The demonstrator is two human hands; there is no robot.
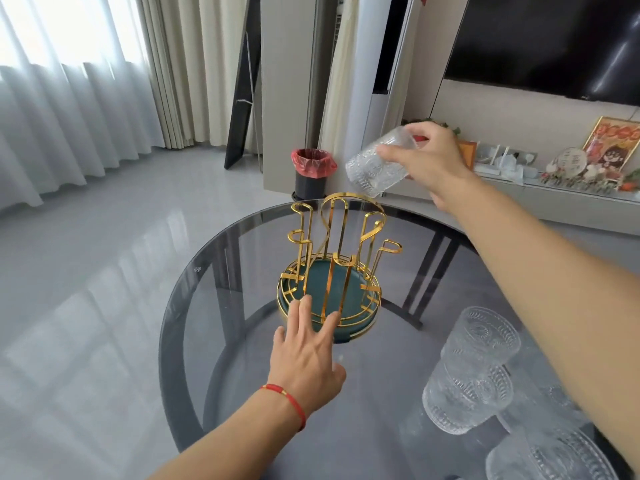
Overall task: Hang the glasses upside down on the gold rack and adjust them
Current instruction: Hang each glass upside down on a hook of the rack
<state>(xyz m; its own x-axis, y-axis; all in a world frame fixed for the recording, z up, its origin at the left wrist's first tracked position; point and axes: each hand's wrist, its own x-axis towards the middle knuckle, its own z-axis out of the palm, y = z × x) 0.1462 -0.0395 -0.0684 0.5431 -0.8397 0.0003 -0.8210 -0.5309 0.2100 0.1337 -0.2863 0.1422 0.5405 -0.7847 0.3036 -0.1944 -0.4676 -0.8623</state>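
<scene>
The gold rack [332, 244] stands on a round green base [349, 292] in the middle of the glass table, with bare wire prongs pointing up. My right hand [429, 164] holds a clear embossed glass [377, 164] tilted mouth-down, just above and to the right of the rack's top loop. My left hand [308, 351] lies flat with spread fingers, its fingertips resting on the near rim of the green base. Two stacked glasses [474, 372] stand at the table's right front, and another glass [550, 459] sits at the bottom right corner.
The round dark glass table [214, 271] has a black frame beneath. Beyond it stand a black bin with a red bag [313, 173], a leaning black board [242, 98], curtains at left, and a TV shelf with ornaments [571, 171] at right.
</scene>
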